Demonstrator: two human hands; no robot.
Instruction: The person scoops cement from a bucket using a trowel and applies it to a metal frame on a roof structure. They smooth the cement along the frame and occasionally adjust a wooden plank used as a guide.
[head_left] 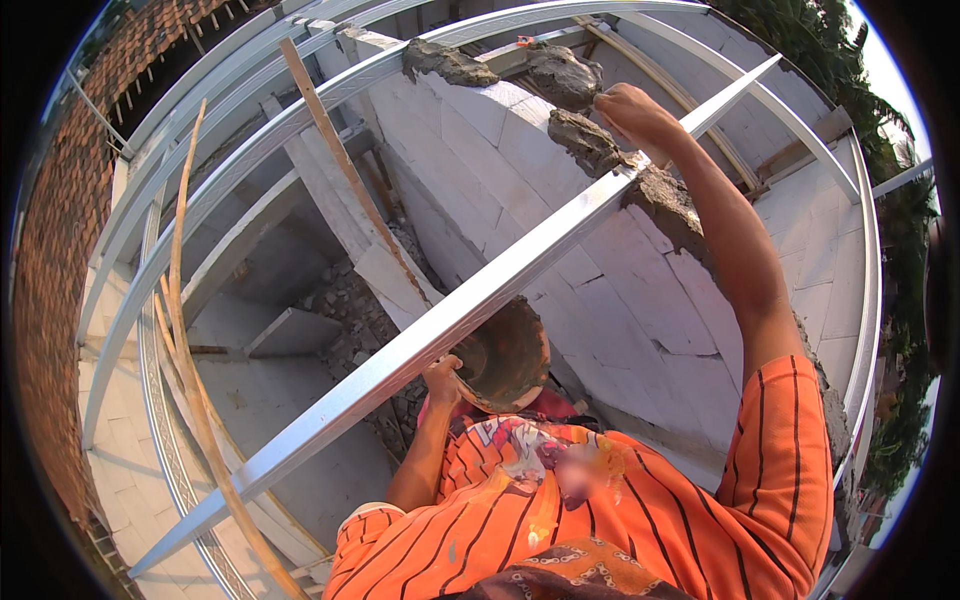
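Observation:
My left hand (pixel 442 380) is closed on the rim of a round, mortar-stained bucket (pixel 505 355) held low in front of my body. Beyond the metal beam, my right arm reaches up to the top of a white block wall (pixel 590 270). My right hand (pixel 632 115) is curled closed beside a lump of wet grey mortar (pixel 563 78). Whatever its fingers hold is hidden. More mortar (pixel 585 142) lies along the wall's top edge under that hand, and another patch (pixel 448 64) sits farther along it.
A silver metal beam (pixel 440 320) crosses diagonally between my arms, over the wall top. Curved-looking metal rails (pixel 150 300) and wooden poles (pixel 185 340) run at the left. Rubble (pixel 365 320) lies far below. Tiled roofing (pixel 60 260) stands left, trees (pixel 800 60) right.

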